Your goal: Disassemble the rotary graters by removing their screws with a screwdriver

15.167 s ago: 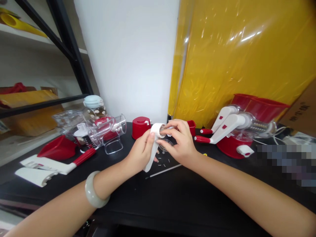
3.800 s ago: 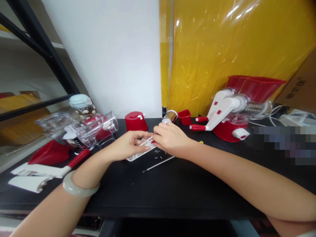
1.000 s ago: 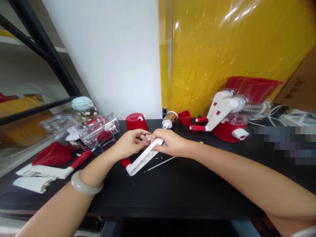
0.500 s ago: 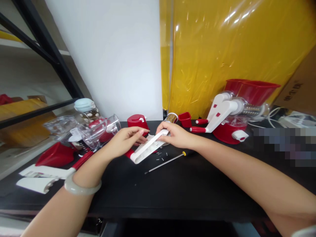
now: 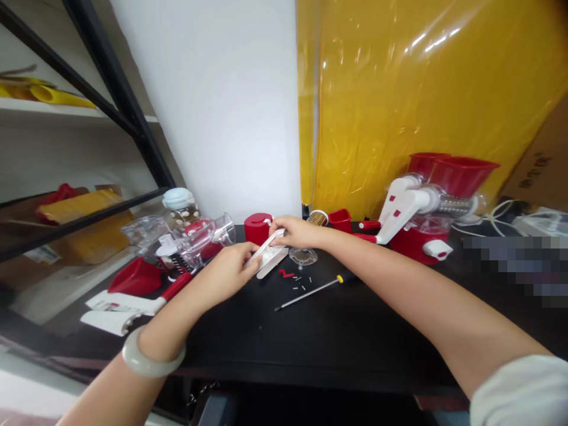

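White crank arm was at centre, over the black table, tilted, far end to the right. Left hand had thumb and fingers closed on its near-left end; right hand pinched its far-right end. Containers: clear barrel on the right had a metal drum inside, with red hoppers above; couldn't see into those. Small red cup stood far side, right of a loose grater drum; contents couldn't be told. Jar at far left had a light blue lid on. Shelf box, left, had something red at its top, unclear what. Small screws lay loose near a red clip; too small to count. Screwdriver lay just nearer; its dark handle blended into the table. Right forearm covered part of the red crank handles. Patch at far right was pixelated, unreadable.
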A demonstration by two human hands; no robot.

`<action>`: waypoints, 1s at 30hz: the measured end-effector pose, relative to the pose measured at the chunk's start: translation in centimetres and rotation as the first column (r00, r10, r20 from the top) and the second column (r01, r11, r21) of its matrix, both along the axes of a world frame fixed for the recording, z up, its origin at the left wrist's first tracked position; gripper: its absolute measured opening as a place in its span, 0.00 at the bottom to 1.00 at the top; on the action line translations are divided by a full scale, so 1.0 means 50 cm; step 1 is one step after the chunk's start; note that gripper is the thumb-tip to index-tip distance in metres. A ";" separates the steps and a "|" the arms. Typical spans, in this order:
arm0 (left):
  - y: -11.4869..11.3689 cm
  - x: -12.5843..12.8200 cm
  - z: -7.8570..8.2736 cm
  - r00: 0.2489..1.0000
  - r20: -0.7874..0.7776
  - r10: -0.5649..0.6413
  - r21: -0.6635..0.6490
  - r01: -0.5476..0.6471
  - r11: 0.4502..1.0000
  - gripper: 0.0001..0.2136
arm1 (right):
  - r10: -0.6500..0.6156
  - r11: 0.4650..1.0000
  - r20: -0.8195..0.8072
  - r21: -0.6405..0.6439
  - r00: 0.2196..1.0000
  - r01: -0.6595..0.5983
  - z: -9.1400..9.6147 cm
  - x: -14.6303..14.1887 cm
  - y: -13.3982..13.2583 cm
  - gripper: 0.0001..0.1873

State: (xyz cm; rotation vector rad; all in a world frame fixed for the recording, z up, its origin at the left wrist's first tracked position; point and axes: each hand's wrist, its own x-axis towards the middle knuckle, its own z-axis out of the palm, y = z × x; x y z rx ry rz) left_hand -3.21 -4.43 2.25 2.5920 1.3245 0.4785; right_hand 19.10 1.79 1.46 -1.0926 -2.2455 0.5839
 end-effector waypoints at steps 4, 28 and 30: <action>-0.002 -0.002 -0.030 0.985 -0.112 0.131 0.097 -0.121 0.988 0.14 | -0.075 0.995 0.139 -0.052 0.987 0.083 -0.027 0.009 0.013 0.23; 0.017 0.000 -0.058 0.936 -0.271 0.225 0.200 -0.173 0.964 0.15 | -0.267 0.961 0.296 0.009 0.917 0.277 -0.064 -0.044 -0.031 0.35; 0.017 -0.003 -0.060 0.936 -0.268 0.227 0.201 -0.176 0.964 0.16 | -0.272 0.960 0.302 0.023 0.914 0.278 -0.063 -0.042 -0.032 0.38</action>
